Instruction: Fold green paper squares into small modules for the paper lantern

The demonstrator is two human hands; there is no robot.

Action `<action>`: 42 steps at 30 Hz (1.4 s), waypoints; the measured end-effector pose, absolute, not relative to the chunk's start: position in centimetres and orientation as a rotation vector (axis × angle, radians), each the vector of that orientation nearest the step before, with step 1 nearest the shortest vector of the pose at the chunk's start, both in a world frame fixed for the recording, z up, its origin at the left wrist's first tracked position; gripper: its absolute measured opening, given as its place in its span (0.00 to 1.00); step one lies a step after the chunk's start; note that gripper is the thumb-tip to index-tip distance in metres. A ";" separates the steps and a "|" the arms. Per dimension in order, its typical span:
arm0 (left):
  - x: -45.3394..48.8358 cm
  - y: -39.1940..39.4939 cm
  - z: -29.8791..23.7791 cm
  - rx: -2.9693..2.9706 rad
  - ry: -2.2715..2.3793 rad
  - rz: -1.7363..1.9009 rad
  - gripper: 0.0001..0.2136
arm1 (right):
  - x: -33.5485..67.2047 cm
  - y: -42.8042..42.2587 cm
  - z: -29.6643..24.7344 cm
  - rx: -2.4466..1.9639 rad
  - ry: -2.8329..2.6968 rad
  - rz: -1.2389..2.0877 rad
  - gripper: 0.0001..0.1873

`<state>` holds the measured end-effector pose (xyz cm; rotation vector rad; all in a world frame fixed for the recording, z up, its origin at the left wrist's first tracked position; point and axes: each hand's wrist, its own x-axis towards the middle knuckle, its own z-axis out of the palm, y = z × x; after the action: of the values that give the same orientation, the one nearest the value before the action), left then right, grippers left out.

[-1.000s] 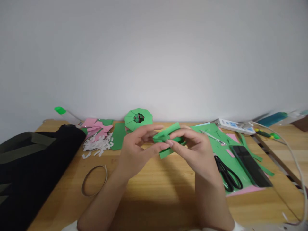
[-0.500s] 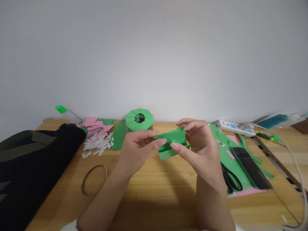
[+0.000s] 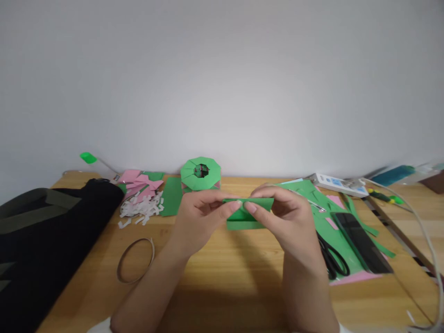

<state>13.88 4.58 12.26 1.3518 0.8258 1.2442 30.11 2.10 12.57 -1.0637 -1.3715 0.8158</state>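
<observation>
A folded piece of green paper is held level above the wooden table, between both my hands. My left hand pinches its left end with thumb and fingers. My right hand pinches its right end, the fingers curled over the top edge. Behind them stands a round green paper ring with a dark hole in its middle.
Pink and green folded papers and white paper scraps lie at the back left, beside a black bag. A thin loop lies near my left forearm. Scissors, a black phone and green sheets lie right.
The green paper was tilted and partly unfolded a second ago. Now both hands have brought it flat and level, the right hand's fingers lowered onto its top edge.
</observation>
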 end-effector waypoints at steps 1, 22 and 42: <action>13.9 4.5 12.2 1.361 0.826 1.244 0.04 | 30.1 2.1 12.6 -1.062 -1.372 0.818 0.04; 13.9 4.5 12.4 1.366 0.880 1.271 0.03 | 30.2 2.2 12.5 -1.032 -1.423 0.796 0.03; 13.5 4.6 12.0 1.069 0.772 1.171 0.05 | 30.8 2.1 12.6 -1.041 -1.422 0.779 0.05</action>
<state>13.48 4.60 11.96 1.0691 0.7725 1.1710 30.81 2.13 12.60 -1.0411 -1.4215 0.7794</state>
